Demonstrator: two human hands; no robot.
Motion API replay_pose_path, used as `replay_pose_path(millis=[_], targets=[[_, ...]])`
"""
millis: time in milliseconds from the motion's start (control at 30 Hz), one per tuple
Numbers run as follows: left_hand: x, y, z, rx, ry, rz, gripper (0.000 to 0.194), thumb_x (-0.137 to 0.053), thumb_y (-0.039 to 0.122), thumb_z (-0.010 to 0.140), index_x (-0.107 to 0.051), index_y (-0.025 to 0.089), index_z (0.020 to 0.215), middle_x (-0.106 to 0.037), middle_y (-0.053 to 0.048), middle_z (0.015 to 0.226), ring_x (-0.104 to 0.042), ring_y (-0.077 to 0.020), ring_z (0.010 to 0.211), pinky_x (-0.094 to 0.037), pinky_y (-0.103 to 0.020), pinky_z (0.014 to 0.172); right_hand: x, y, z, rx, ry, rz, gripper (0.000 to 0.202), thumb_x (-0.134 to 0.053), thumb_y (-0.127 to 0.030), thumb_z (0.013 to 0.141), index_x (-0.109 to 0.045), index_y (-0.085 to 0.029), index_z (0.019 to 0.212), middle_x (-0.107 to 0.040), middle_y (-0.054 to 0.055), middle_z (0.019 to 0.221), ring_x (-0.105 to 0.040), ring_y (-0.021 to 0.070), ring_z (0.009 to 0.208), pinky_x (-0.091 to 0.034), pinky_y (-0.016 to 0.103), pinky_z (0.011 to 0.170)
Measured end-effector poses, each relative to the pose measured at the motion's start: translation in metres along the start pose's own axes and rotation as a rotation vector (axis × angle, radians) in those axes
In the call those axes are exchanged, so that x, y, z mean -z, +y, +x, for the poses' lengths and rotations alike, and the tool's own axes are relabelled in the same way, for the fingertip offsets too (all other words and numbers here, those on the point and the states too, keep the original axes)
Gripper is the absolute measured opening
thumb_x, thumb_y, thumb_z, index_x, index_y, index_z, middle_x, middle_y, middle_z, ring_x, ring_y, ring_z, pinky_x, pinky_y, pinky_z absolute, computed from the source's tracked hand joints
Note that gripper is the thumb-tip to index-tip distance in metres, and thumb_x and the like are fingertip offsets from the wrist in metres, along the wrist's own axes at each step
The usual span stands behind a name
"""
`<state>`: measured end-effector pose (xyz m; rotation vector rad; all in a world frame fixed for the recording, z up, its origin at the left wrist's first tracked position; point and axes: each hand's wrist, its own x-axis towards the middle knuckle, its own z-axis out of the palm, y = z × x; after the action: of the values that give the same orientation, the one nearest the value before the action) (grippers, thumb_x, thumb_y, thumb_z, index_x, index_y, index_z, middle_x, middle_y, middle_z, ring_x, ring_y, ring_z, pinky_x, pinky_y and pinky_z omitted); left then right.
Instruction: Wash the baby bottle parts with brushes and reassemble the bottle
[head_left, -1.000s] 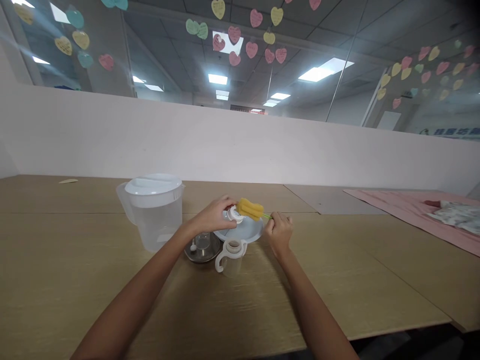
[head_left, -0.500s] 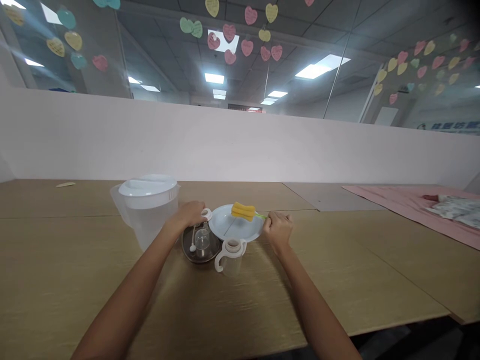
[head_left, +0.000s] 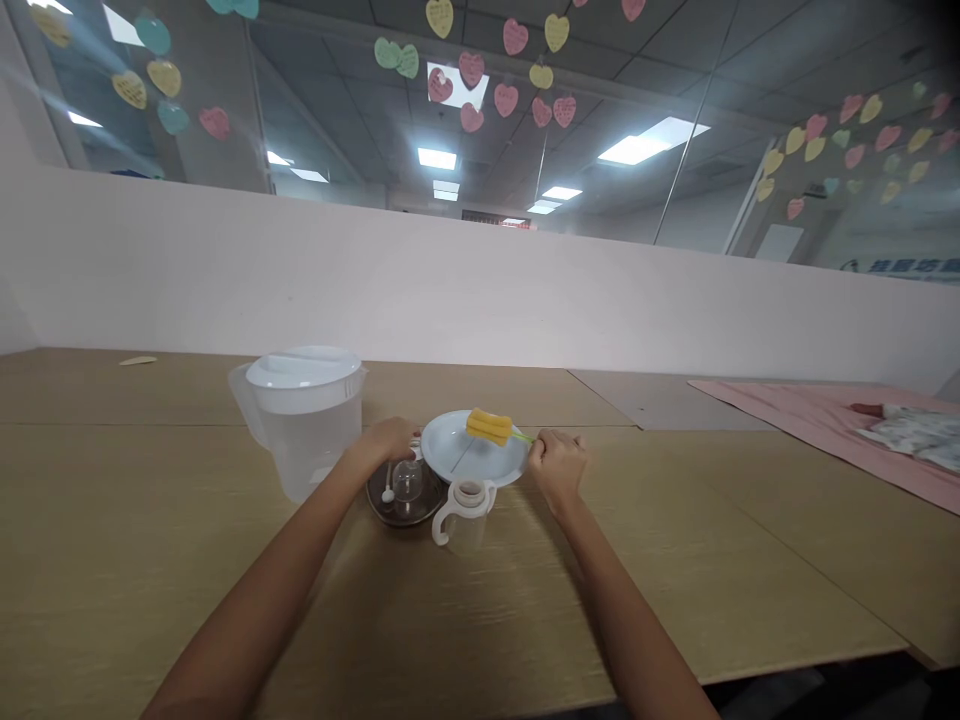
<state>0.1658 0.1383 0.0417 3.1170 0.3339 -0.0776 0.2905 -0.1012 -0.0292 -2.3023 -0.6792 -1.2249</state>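
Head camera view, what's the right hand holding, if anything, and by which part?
The right hand holds a yellow sponge brush by its green handle.

So the yellow ridged sponge brush (head_left: 489, 427) sits mid-frame, tilted slightly, thin green handle (head_left: 523, 437) pointing right. Small white plastic piece (head_left: 417, 450) left of it, mostly hidden.

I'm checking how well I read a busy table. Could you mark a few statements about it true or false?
1. The right hand holds the yellow sponge brush. True.
2. The pitcher has its lid on. True.
3. The left hand grips the pitcher's handle. False: it is at the dark tray.
4. The pink cloth lies right of the white plate. True.
5. The two-handled bottle lies on its side. False: it stands upright.
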Motion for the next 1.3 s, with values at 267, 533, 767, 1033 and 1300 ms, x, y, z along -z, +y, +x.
replay_pose_path(millis=[267, 533, 767, 1033, 1300], targets=[[0.036, 0.026, -0.030, -0.106, 0.043, -0.101, 0.034, -0.044, 0.027, 0.084, -0.056, 0.022, 0.115, -0.059, -0.007, 0.121, -0.056, -0.0198, 0.105, -0.042, -0.025, 0.083, -0.003, 0.003, 0.002, -0.076, 0.019, 0.084, 0.024, -0.039, -0.010, 0.074, -0.061, -0.015, 0.072, -0.059, 0.005, 0.068, -0.047, 0.0163, 0.066, -0.023, 0.029, 0.065], [0.039, 0.100, -0.071, -0.375, -0.137, -0.128, 0.055, -0.068, 0.035, 0.063, -0.054, 0.024, 0.114, -0.060, -0.005, 0.112, -0.055, -0.0247, 0.101, -0.042, -0.027, 0.077, -0.007, 0.005, 0.002, -0.109, 0.041, 0.197, 0.035, -0.031, -0.012, 0.083, -0.056, -0.014, 0.108, -0.058, 0.010, 0.084, -0.049, 0.0204, 0.077, -0.030, 0.030, 0.068], [0.050, 0.094, -0.069, -0.458, -0.044, -0.302, 0.046, -0.066, 0.039, 0.063, -0.053, 0.026, 0.106, -0.059, 0.001, 0.102, -0.056, -0.0186, 0.091, -0.041, -0.024, 0.069, -0.004, 0.001, 0.001, -0.171, 0.011, 0.289, 0.040, -0.026, -0.023, 0.091, -0.049, -0.015, 0.124, -0.059, 0.008, 0.084, -0.052, 0.0170, 0.068, -0.031, 0.026, 0.057], [0.037, 0.100, -0.063, -0.538, -0.096, -0.335, 0.049, -0.069, 0.048, 0.061, -0.055, 0.024, 0.101, -0.060, 0.000, 0.101, -0.055, -0.0199, 0.091, -0.040, -0.025, 0.071, -0.003, 0.000, 0.001, -0.172, -0.021, 0.190, 0.038, -0.032, -0.019, 0.091, -0.052, -0.018, 0.123, -0.057, 0.005, 0.077, -0.048, 0.0133, 0.059, -0.026, 0.025, 0.054], [0.024, 0.115, -0.058, -0.655, -0.162, -0.352, 0.045, -0.069, 0.035, 0.064, -0.056, 0.024, 0.106, -0.058, -0.001, 0.101, -0.054, -0.0200, 0.094, -0.040, -0.027, 0.078, -0.001, 0.001, 0.002, -0.182, -0.054, 0.186, 0.038, -0.034, -0.019, 0.090, -0.053, -0.020, 0.123, -0.057, 0.004, 0.077, -0.048, 0.0118, 0.059, -0.026, 0.024, 0.053]])
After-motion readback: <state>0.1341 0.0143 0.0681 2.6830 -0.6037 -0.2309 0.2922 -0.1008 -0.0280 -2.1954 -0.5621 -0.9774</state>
